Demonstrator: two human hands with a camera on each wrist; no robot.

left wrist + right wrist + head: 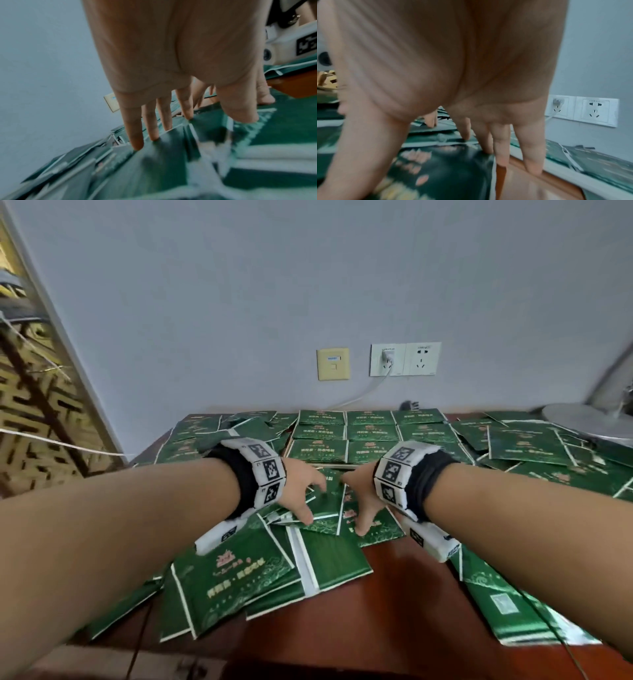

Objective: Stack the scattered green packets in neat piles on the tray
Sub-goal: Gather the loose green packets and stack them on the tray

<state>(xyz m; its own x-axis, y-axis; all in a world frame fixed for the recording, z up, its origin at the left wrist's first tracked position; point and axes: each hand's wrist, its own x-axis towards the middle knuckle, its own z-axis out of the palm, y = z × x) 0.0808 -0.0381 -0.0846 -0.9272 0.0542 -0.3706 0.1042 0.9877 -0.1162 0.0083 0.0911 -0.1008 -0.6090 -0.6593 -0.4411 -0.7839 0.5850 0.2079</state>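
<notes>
Several neat piles of green packets fill the wooden tray at the back centre. Just in front of it both hands reach down onto loose packets. My left hand spreads straight fingers whose tips press a green packet. My right hand does the same beside it, thumb stretched back over a printed packet. Its outer fingertips touch a wooden rim, probably the tray's. Neither hand curls round anything.
Loose green packets cover the red-brown table on the left, the right and near me. A silver lamp base stands at the back right. On the wall behind are sockets with a plugged-in white cable.
</notes>
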